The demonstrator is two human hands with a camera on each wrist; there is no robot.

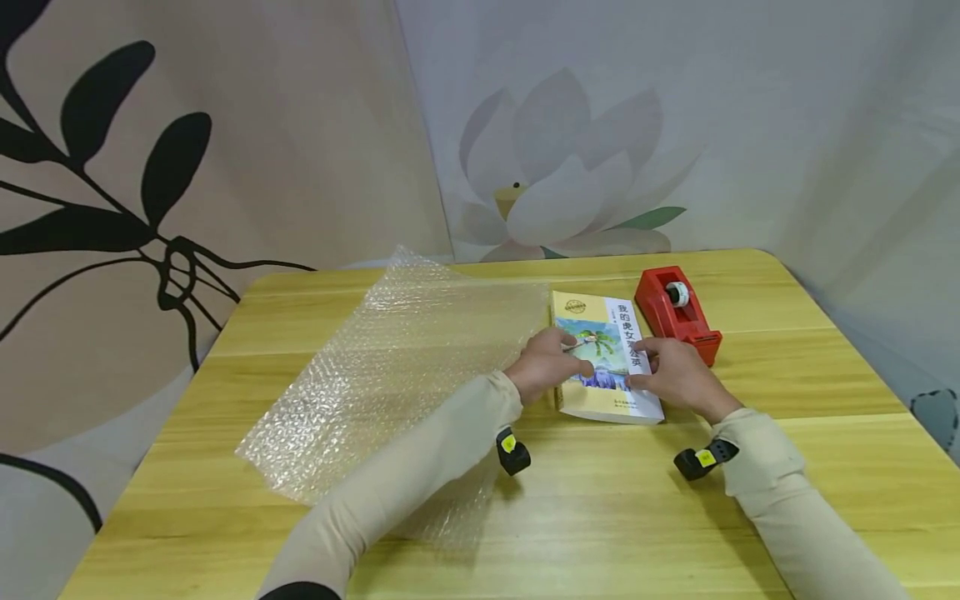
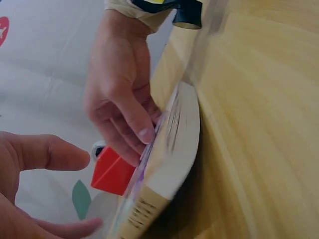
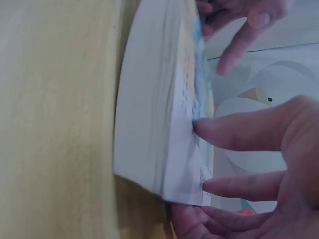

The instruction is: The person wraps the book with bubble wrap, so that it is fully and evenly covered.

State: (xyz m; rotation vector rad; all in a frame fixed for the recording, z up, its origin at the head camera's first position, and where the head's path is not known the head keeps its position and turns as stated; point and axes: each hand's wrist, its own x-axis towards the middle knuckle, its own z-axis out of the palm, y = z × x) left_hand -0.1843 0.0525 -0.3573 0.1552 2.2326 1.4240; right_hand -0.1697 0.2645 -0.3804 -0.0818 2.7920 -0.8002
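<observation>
A thick paperback book (image 1: 607,358) with a yellow and white cover and a coloured picture lies face up on the wooden table. My right hand (image 1: 678,377) holds its right edge; in the right wrist view the thumb and a finger rest on the cover (image 3: 184,149), while other fingers are tucked at the edge below. Over the left side of the book is my left hand (image 1: 546,365), its thumb and forefinger spread apart in the left wrist view. A clear sheet of bubble wrap (image 1: 420,358) is spread left of the book, partly under my left forearm.
Just behind my right hand stands a red tape dispenser (image 1: 693,321) with a small white-cored roll. The wooden table (image 1: 817,400) reaches back to a fabric backdrop (image 1: 787,125) printed with a flower and dark leaves.
</observation>
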